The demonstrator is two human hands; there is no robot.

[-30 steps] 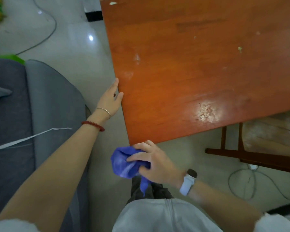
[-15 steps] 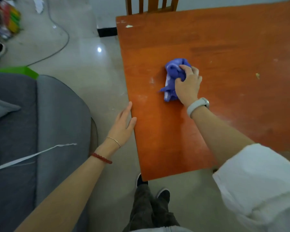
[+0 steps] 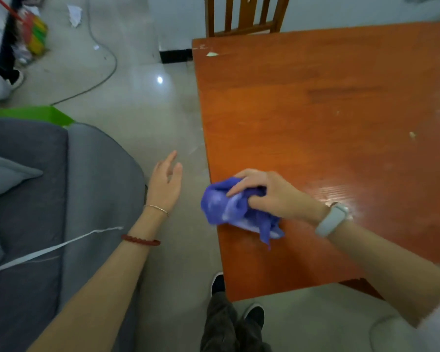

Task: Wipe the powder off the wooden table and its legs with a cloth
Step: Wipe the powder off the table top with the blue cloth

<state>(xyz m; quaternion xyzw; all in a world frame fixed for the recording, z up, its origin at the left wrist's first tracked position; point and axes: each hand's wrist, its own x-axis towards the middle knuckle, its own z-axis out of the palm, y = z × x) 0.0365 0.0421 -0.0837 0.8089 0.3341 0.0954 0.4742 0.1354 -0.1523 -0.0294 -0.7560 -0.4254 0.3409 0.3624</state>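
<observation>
A reddish-brown wooden table (image 3: 315,118) fills the right half of the view. My right hand (image 3: 269,194) is shut on a crumpled blue cloth (image 3: 229,209) and presses it on the table's left edge, part of the cloth hanging over the side. White powder smears the cloth. Faint powder specks (image 3: 412,134) dot the tabletop, and a pale patch (image 3: 212,54) lies near the far left corner. My left hand (image 3: 165,179) hovers open over the floor, clear of the table edge. The table legs are hidden.
A grey sofa (image 3: 61,199) stands close on the left with a white strap across it. A wooden chair (image 3: 244,16) is pushed against the table's far side. A cable (image 3: 99,72) snakes over the shiny floor. Another person's shoe (image 3: 8,80) is at far left.
My right hand has dragged the cloth from the table's middle back to the near left edge. My left hand has come off the table edge and now floats beside it.
</observation>
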